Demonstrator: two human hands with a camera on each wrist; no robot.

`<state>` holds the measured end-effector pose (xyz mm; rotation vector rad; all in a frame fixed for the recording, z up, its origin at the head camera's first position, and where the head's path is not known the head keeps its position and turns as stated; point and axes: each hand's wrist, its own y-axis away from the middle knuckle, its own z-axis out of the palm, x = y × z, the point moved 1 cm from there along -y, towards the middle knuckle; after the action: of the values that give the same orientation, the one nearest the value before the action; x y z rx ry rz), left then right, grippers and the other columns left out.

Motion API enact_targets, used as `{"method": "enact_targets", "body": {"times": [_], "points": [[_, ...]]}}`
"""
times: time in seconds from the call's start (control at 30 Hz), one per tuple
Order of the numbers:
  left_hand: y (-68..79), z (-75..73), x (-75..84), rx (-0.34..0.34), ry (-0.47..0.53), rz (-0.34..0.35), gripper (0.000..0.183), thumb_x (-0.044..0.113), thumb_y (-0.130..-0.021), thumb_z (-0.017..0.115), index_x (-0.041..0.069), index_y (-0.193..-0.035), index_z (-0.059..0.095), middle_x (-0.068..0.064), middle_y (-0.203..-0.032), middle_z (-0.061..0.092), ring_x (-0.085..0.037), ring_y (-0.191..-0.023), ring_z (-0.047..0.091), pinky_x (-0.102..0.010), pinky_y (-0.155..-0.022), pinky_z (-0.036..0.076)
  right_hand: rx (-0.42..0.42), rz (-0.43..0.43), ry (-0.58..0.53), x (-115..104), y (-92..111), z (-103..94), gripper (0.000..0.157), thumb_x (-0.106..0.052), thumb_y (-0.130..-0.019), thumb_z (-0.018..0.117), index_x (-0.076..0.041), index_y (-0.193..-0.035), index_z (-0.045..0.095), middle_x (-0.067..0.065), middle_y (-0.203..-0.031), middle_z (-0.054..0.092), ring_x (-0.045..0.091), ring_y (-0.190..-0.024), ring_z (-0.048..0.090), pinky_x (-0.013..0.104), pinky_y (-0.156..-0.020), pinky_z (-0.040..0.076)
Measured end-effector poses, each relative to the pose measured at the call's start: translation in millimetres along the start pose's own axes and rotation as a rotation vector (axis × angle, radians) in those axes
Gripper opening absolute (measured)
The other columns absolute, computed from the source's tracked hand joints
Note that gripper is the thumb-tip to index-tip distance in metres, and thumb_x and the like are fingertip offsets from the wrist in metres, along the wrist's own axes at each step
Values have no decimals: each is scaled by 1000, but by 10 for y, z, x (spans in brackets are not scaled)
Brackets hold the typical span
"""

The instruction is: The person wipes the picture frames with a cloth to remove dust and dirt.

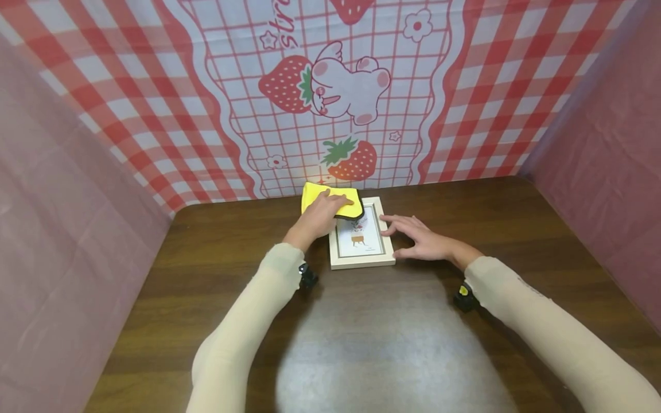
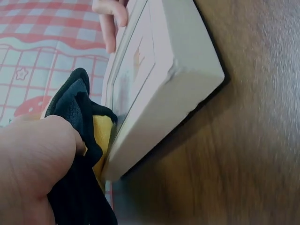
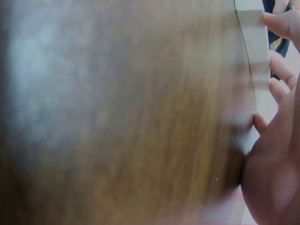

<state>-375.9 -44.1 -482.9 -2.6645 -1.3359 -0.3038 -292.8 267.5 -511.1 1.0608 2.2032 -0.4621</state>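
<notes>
Both sleeved arms are reaching forward. The left hand [image 1: 321, 211] is lying palm down, fingers pressing flat. The right hand [image 1: 420, 238] is resting beside it, fingers spread and relaxed.

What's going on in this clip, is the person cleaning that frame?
Seemingly so. The left hand presses a yellow cloth with dark edging onto the far end of a white picture frame lying flat on the wooden table. The right hand rests against the frame's right edge, fingers spread, seemingly steadying it.
</notes>
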Motion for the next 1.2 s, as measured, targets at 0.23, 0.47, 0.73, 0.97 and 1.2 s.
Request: {"method": "enact_targets", "body": {"times": [0.23,0.47,0.73,0.97,1.2], "points": [[-140,109,117,-84,13,-65,71,2,-106,70,32,-168,55,1,-182,46,-36,-178,23,-56,-144,28,-3,-5,-9,-10,-34,9,44,-30,-97,87,-27,-137,69,13,-187,33,47,-174,23,85,-135,-6],[-167,-15,372,-134,54,-47,70,-2,-106,68,31,-167,57,4,-185,40,-32,-180,17,-52,-146,22,-13,31,-2,-99,-4,-7,43,-28,-96,86,-21,-135,68,22,-184,34,52,-173,22,85,-135,-6],[-215,-90,486,-183,27,-49,69,-2,-107,66,30,-167,56,7,-186,38,-27,-181,16,-47,-148,19,-15,61,15,-179,21,-31,41,-27,-97,84,-19,-133,67,25,-183,34,53,-173,22,84,-136,-6],[-197,-96,460,-193,14,-33,70,-2,-107,67,31,-168,55,7,-186,35,-28,-181,17,-47,-148,18,-19,52,17,-147,13,-27,41,-28,-97,84,-20,-134,67,24,-184,34,53,-173,22,85,-135,-6],[-98,-182,450,-182,15,-8,68,-6,-107,62,26,-167,57,3,-186,38,-32,-179,23,-47,-147,21,-2,15,9,-45,11,-6,41,-25,-97,86,-24,-134,68,16,-186,34,49,-174,23,85,-135,-6]]}}
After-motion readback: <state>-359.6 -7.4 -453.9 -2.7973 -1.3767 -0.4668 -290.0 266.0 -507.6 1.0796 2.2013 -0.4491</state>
